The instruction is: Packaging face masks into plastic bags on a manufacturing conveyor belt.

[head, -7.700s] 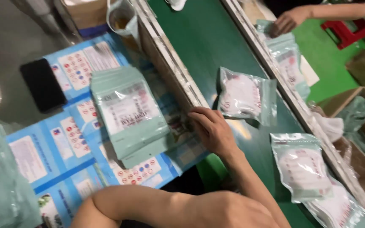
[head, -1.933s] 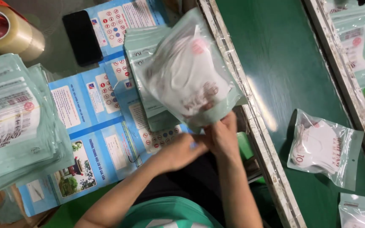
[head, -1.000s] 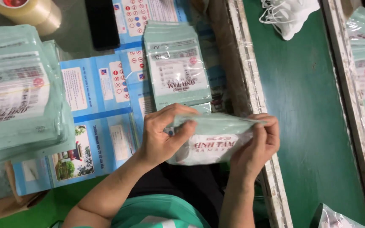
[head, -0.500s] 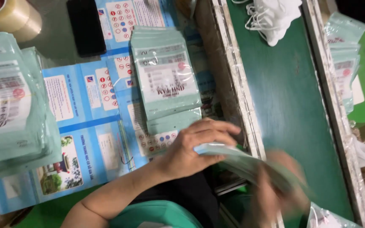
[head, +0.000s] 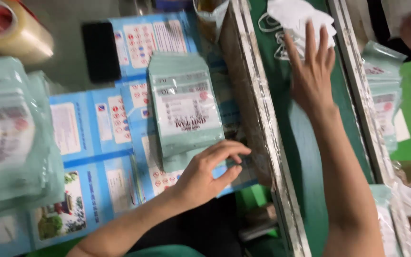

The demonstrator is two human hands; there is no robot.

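Right now the right hand (head: pixel 312 71) is spread wide and flat, holding nothing, reaching over the green belt (head: pixel 305 138) to the white masks (head: pixel 293 16). To do this well, I think it should pinch just one mask. The left hand (head: pixel 210 173) is loosely curled and empty, fingertips on the bottom of the green bag pile (head: pixel 184 109) on the table (head: pixel 63 24).

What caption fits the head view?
Right hand reaches toward white face masks; left hand rests on pale green plastic pouches.
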